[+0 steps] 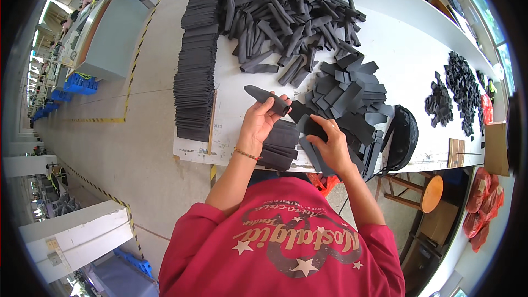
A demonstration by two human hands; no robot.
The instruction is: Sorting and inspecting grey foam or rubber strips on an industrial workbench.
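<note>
My left hand [259, 122] is closed around a black rolled fabric sleeve [263, 97], its tapered end pointing to the far left and its open end toward my right hand. My right hand [334, 147] pinches a dark bent flat piece [312, 126] between thumb and fingers, close to the sleeve's open end but apart from it. Under and beyond the right hand lies a loose heap of flat dark grey pieces [346, 96]. Below my left hand, a small stack of flat black fabric pieces [279, 146] rests at the table's near edge.
The white table [234, 113] carries a long row of stacked black fabric pieces [195, 71] on the left and a big pile of rolled black sleeves [286, 19] behind. A black bag [401, 138], small dark scraps [462, 88] and a wooden stool [432, 193] are on the right.
</note>
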